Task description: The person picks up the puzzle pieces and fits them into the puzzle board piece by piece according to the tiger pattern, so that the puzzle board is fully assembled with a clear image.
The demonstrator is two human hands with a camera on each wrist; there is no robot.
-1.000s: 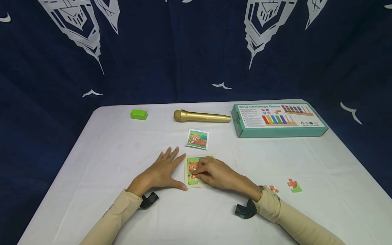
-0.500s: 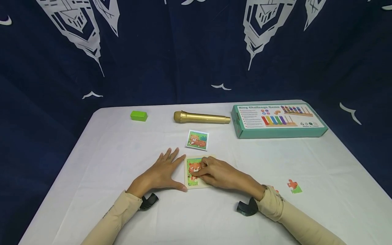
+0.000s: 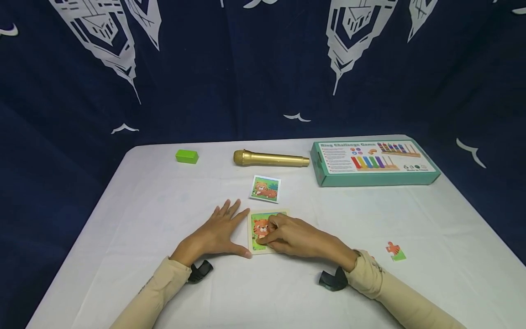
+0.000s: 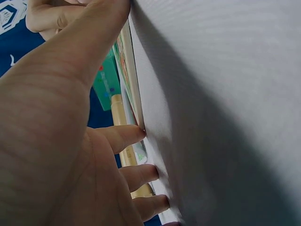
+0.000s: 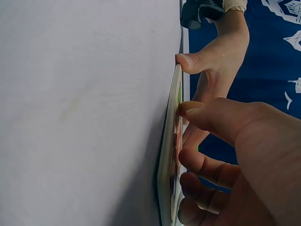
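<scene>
A small framed jigsaw puzzle (image 3: 260, 252) with a tiger picture lies flat on the white table. My right hand (image 3: 293, 235) is over its right half, with bent fingers and thumb holding a puzzle piece against the picture; the hand hides most of that piece. In the right wrist view the puzzle (image 5: 165, 174) appears edge-on, the right thumb and fingertips against its face. My left hand (image 3: 218, 230) rests beside the puzzle's left edge, fingers spread and thumb near the lower left corner. A loose puzzle piece (image 3: 395, 252), orange and green, lies to the right.
Just behind the puzzle sits a tiger picture card (image 3: 265, 188). Farther back are a green block (image 3: 186, 156), a gold microphone (image 3: 271, 159) and a teal game box (image 3: 378, 164). The right sleeve (image 3: 365, 276) nearly covers another orange piece.
The right thumb has slid slightly down across the puzzle, and the lower left of the picture looks more filled. The left hand stays put. The right forearm has shifted slightly right, covering more of one loose piece.
</scene>
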